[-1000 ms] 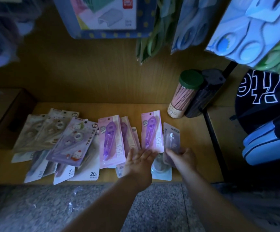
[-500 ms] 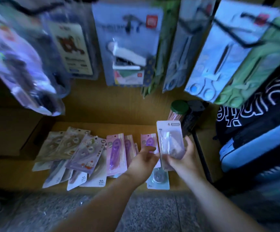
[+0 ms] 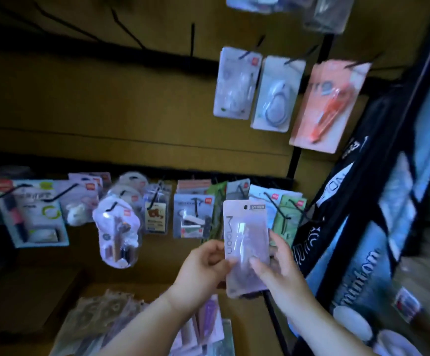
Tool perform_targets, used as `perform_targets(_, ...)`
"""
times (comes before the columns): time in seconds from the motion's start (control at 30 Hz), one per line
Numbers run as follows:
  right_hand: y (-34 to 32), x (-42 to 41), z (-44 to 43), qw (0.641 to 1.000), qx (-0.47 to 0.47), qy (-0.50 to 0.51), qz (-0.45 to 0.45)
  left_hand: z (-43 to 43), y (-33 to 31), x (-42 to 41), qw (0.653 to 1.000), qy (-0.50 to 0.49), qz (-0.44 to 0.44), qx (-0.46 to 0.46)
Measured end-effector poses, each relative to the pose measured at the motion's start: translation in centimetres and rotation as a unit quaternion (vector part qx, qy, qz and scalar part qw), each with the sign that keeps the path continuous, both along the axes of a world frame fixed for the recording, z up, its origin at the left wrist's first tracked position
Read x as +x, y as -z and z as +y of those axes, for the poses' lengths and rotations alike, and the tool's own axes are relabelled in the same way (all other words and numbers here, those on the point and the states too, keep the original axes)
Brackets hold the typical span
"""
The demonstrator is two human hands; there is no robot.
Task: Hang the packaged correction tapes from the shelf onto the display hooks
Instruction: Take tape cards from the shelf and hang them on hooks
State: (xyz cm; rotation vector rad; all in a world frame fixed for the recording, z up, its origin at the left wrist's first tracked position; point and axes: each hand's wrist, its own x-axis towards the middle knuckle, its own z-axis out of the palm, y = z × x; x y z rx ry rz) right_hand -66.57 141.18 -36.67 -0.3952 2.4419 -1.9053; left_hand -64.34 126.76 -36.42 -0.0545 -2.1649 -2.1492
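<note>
A flat pale-pink plastic correction tape pack [image 3: 244, 235] is held upright before the brown display board [image 3: 106, 111] — the left hand [image 3: 203, 268] pinches its left edge, the right hand [image 3: 283, 263] grips its right edge, thumb across the front. More flat packs [image 3: 136, 314] lie on the wooden shelf [image 3: 247, 314] below; bare black wire hooks [image 3: 192, 39] jut from the board above

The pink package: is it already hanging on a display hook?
No, the left hand and the right hand hold the pink package by its sides, off any hook.

Wood shelf [image 3: 247, 319], btm: beige pkgs [image 3: 106, 314] + purple tape pkgs [image 3: 208, 317], overlapping.
</note>
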Motion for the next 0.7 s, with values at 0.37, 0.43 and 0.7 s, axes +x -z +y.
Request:
perform_targets(0.37, -14.0, -1.2, 1.3, 0.982, -0.120, 0.078, 0.122, 3.0, -14.4, -0.6, 0.986, -0.022, 0.146, -0.075)
perform_targets(0.43, -15.9, -2.0, 1.5, 0.978, -0.135, 0.083, 0.139, 3.5, -16.2, -1.5, 0.983, 0.002, 0.154, -0.099)
perform_targets(0.7, -20.2, -4.2, -0.7, 0.974, -0.130, 0.047, 0.182, 0.9, -19.7, -2.9, 0.976, -0.037, 0.195, -0.088)
